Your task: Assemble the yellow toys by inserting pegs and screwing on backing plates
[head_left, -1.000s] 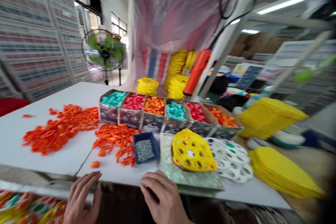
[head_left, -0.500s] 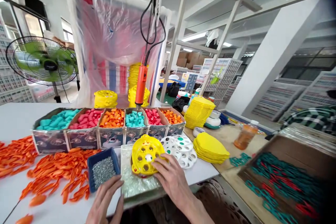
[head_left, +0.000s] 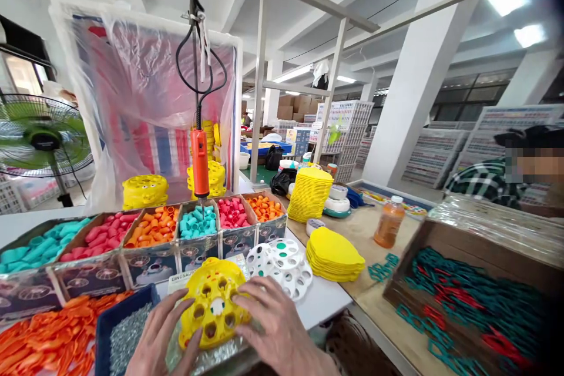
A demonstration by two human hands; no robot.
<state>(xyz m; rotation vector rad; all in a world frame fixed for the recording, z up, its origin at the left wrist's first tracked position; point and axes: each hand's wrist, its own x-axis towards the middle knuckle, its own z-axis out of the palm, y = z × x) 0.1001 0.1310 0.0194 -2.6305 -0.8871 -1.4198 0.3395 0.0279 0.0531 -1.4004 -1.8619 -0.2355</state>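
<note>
A round yellow plastic toy base with several holes (head_left: 208,329) lies on a clear plastic-covered pad (head_left: 174,358) in front of me. A white piece shows in its middle hole. My left hand (head_left: 161,332) is at its left rim, fingers and thumb curved round the edge. On the opposite rim, my right hand (head_left: 275,323) rests with bent fingers on the yellow base. An orange electric screwdriver (head_left: 200,164) hangs above and beyond it. To the left stands a blue tray of small metal screws (head_left: 127,329). White perforated discs (head_left: 286,270) lie just beyond my right hand.
Boxes of teal, pink and orange plastic pieces (head_left: 154,229) line the back. Orange parts (head_left: 57,329) are heaped at left. Yellow sheets (head_left: 335,252), a bottle (head_left: 390,223) and a carton of green and red pieces (head_left: 467,282) are at right. A person (head_left: 489,182) sits beyond.
My left hand has moved from beside the screw tray to the yellow base's left rim. My right hand stays on its right side. The camera view has turned right.
</note>
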